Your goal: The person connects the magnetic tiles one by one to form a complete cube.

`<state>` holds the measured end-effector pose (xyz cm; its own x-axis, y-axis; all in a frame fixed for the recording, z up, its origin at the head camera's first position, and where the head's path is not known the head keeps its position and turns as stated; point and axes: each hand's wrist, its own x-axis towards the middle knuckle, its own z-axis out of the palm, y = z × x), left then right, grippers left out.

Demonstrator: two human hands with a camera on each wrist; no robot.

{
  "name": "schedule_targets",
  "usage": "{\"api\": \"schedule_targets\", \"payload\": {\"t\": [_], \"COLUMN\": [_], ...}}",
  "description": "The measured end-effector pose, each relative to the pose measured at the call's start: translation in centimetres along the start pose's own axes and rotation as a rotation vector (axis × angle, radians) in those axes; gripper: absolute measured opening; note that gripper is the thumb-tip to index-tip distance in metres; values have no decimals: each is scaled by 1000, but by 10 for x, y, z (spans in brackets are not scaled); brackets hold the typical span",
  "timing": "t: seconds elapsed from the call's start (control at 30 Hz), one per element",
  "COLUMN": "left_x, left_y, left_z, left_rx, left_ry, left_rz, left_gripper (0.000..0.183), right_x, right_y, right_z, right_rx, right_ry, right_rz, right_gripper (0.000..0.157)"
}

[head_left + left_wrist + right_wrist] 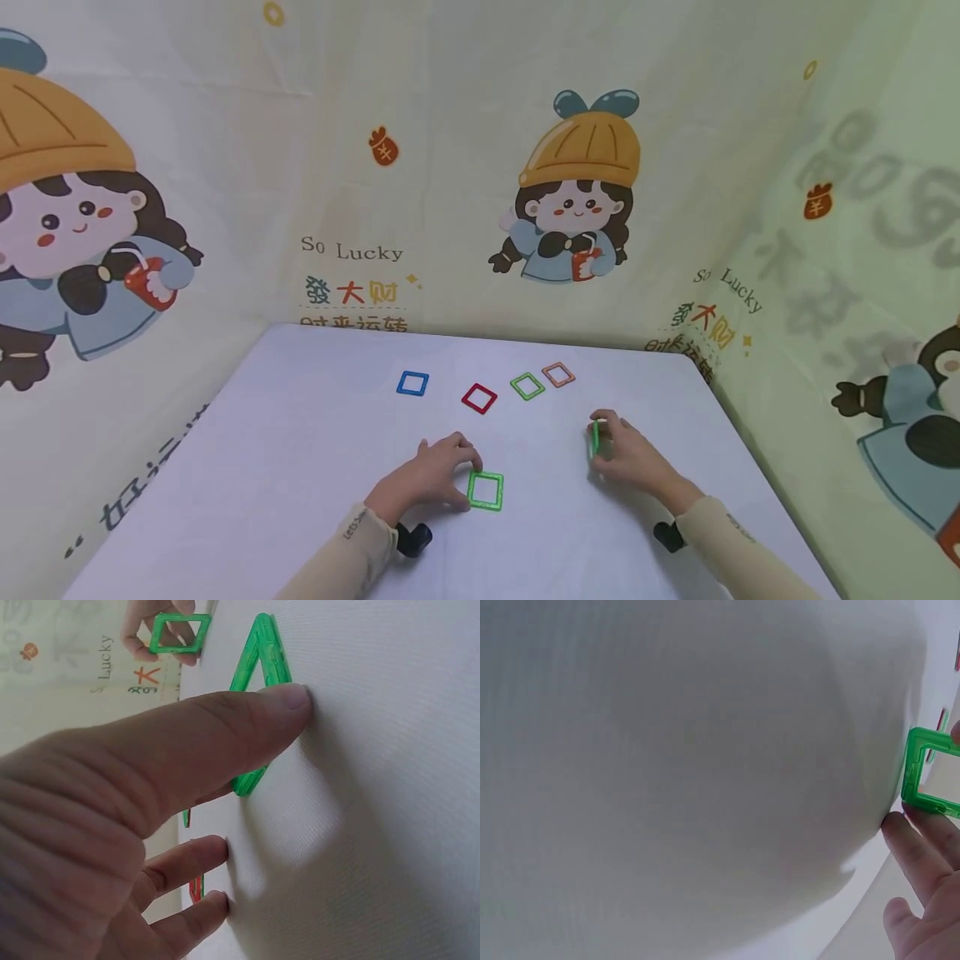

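A green square hollow tile (486, 507) lies flat on the white table in front of my left hand (427, 479). My left thumb and index finger grip it at its two left corners. In the left wrist view the thumb (255, 712) covers part of that tile, while other fingers touch the tabletop. To the right, my right hand (636, 458) pinches a second green square hollow tile (596, 439), held on edge between thumb and fingers. The right wrist view shows this tile (913, 765) partly cut off at the frame's side, fingertips at its border.
Farther back on the white table (315, 433) lie a blue square tile (411, 393), a red one (487, 390), a light green one (536, 393) and an orange one (566, 383). A printed cloth with cartoon figures (577, 196) hangs behind and beside the table.
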<state>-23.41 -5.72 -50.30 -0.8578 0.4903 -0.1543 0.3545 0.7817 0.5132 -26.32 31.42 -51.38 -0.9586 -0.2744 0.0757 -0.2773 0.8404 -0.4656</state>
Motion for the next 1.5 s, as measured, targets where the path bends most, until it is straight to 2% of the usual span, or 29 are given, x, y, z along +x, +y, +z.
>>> {"api": "schedule_targets", "payload": {"t": [0.47, 0.57, 0.83, 1.0, 1.23, 1.5], "left_x": [4, 4, 6, 7, 6, 8], "left_y": [1, 1, 2, 3, 3, 4], "left_z": [0, 0, 1, 0, -1, -2], "left_rx": [22, 20, 24, 22, 20, 16], "left_ry": [10, 12, 16, 16, 14, 11], "left_rz": [-4, -14, -19, -20, -23, -21], "left_gripper": [45, 45, 44, 44, 44, 44], "right_x": [0, 0, 2, 0, -2, -1], "right_y": [-28, -32, -37, -44, -50, -56], "right_z": [12, 16, 24, 24, 26, 30], "right_rx": [40, 58, 114, 141, 142, 161], "right_ry": [-49, -56, -85, -115, -132, -158], "right_rz": [-7, -24, -5, -37, -136, -157], "right_gripper": [65, 65, 66, 65, 64, 65]}}
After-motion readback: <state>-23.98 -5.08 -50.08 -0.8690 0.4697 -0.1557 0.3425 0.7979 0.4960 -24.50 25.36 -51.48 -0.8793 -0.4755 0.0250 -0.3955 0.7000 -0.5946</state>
